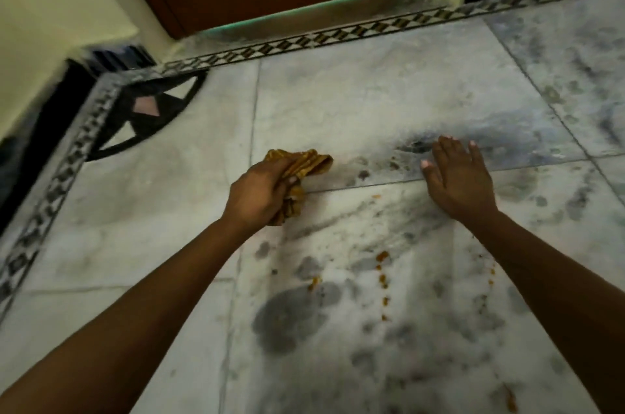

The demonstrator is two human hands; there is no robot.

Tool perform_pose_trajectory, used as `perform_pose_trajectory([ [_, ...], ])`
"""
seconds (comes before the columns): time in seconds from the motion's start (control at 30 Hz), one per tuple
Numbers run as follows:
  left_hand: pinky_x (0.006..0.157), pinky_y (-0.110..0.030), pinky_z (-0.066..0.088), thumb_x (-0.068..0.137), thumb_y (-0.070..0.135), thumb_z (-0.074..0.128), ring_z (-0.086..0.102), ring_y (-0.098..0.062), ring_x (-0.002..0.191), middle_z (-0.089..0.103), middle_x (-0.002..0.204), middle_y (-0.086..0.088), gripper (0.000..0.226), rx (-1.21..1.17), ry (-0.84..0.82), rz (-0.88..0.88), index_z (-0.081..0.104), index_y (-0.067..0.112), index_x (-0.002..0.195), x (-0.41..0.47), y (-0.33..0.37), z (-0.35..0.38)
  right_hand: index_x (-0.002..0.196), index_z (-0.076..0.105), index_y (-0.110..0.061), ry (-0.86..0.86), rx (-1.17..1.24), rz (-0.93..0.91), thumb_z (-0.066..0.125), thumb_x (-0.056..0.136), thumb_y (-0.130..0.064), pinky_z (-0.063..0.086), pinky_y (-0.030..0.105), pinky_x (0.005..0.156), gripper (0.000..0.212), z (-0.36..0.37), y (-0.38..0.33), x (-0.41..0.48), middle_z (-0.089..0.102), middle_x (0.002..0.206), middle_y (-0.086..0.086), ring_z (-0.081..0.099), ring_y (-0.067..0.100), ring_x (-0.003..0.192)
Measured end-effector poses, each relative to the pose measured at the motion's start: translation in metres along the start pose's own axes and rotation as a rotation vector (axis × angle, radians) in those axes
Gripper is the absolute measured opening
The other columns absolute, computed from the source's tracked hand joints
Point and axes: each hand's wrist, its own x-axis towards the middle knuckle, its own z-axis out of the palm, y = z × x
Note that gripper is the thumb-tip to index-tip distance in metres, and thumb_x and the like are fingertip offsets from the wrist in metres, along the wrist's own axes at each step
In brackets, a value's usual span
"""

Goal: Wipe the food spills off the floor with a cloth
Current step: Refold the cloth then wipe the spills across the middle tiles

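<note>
From the head view, the mustard cloth (297,173) looks soft and light, best kept bunched in the fist; the left hand (262,192) is clenched around it just over the marble floor (355,102). The right hand (458,177), fingers spread and holding nothing, reaches flat over the tile, with orange food spills (382,273) nearer the person.

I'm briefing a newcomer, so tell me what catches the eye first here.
The left hand bunches a mustard-yellow cloth at the centre of the marble floor. The right hand is spread open beside it. Orange-brown food spills trail across the tiles nearer the person, between the forearms.
</note>
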Motion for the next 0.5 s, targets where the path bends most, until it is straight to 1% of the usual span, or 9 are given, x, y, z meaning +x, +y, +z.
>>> perform_pose_trajectory([
  [0.03, 0.063, -0.005, 0.035, 0.097, 0.027, 0.047, 0.057, -0.006, 0.078, 0.059, 0.097, 0.011, 0.035, -0.014, 0.004, -0.049, 0.05, 0.036, 0.13, -0.01, -0.005, -0.009, 0.142, 0.034, -0.001, -0.008, 0.018, 0.005, 0.005, 0.082, -0.056, -0.001, 0.035, 0.116, 0.087, 0.0, -0.007, -0.009, 0.031, 0.15, 0.017, 0.024, 0.026, 0.142],
  [0.07, 0.061, -0.004, 0.037, 0.096, 0.027, 0.046, 0.055, -0.001, 0.07, 0.057, 0.09, 0.016, 0.035, -0.047, 0.006, -0.108, 0.05, 0.039, 0.129, -0.02, -0.011, -0.015, 0.143, 0.032, -0.002, -0.022, 0.037, 0.018, 0.006, 0.082, -0.056, -0.001, 0.034, 0.116, 0.086, 0.001, -0.014, -0.019, 0.029, 0.151, 0.016, 0.023, 0.025, 0.143],
  [0.1, 0.064, -0.011, 0.046, 0.096, 0.028, 0.046, 0.058, -0.002, 0.068, 0.059, 0.087, 0.016, 0.035, -0.108, 0.023, -0.166, 0.049, 0.042, 0.127, -0.033, -0.016, -0.02, 0.144, 0.03, -0.003, -0.046, 0.042, 0.029, 0.006, 0.083, -0.057, 0.0, 0.035, 0.116, 0.085, 0.002, -0.021, -0.031, 0.027, 0.152, 0.015, 0.021, 0.025, 0.143],
  [0.17, 0.073, -0.032, 0.054, 0.096, 0.029, 0.046, 0.066, -0.017, 0.081, 0.066, 0.094, 0.007, 0.035, -0.211, 0.084, -0.245, 0.049, 0.042, 0.128, -0.055, -0.023, -0.02, 0.146, 0.025, -0.003, -0.129, 0.011, 0.04, 0.002, 0.081, -0.058, 0.001, 0.036, 0.117, 0.088, 0.006, -0.03, -0.052, 0.021, 0.155, 0.015, 0.015, 0.024, 0.145],
  [0.23, 0.079, -0.037, 0.05, 0.096, 0.029, 0.045, 0.064, -0.026, 0.094, 0.067, 0.106, -0.002, 0.038, -0.193, 0.136, -0.289, 0.046, 0.037, 0.133, -0.07, -0.025, -0.009, 0.148, 0.016, -0.004, -0.242, -0.035, 0.029, 0.002, 0.081, -0.055, -0.001, 0.035, 0.117, 0.086, 0.011, -0.032, -0.068, 0.011, 0.157, 0.014, 0.007, 0.022, 0.146],
  [0.3, 0.08, -0.04, 0.049, 0.096, 0.03, 0.044, 0.062, -0.029, 0.099, 0.066, 0.111, -0.005, 0.04, -0.19, 0.161, -0.333, 0.044, 0.036, 0.135, -0.085, -0.02, 0.004, 0.149, 0.008, -0.005, -0.341, -0.074, 0.006, 0.003, 0.082, -0.052, -0.003, 0.033, 0.117, 0.082, 0.014, -0.034, -0.081, 0.001, 0.158, 0.012, -0.001, 0.021, 0.146],
  [0.37, 0.08, -0.041, 0.049, 0.096, 0.034, 0.041, 0.059, -0.03, 0.104, 0.063, 0.117, -0.005, 0.04, -0.153, 0.154, -0.339, 0.043, 0.035, 0.136, -0.094, -0.018, 0.019, 0.149, 0.003, -0.005, -0.384, -0.1, -0.009, 0.007, 0.091, -0.051, -0.004, 0.032, 0.116, 0.074, 0.015, -0.034, -0.088, -0.003, 0.158, 0.012, -0.004, 0.02, 0.146],
  [0.43, 0.085, -0.043, 0.046, 0.095, 0.039, 0.037, 0.053, -0.03, 0.114, 0.056, 0.128, -0.004, 0.044, -0.036, 0.071, -0.332, 0.04, 0.035, 0.138, -0.095, -0.021, 0.036, 0.149, 0.0, -0.005, -0.393, -0.115, -0.007, 0.016, 0.099, -0.044, -0.005, 0.032, 0.116, 0.065, 0.019, -0.034, -0.089, -0.005, 0.158, 0.012, -0.006, 0.02, 0.146],
  [0.5, 0.102, -0.049, 0.032, 0.094, 0.048, 0.035, 0.032, -0.03, 0.135, 0.035, 0.149, -0.004, 0.051, 0.124, -0.133, -0.368, 0.027, 0.037, 0.144, -0.09, -0.026, 0.055, 0.149, -0.001, -0.006, -0.417, -0.112, 0.03, 0.019, 0.1, -0.042, -0.005, 0.033, 0.116, 0.065, 0.023, -0.033, -0.086, -0.007, 0.158, 0.012, -0.006, 0.021, 0.146],
])
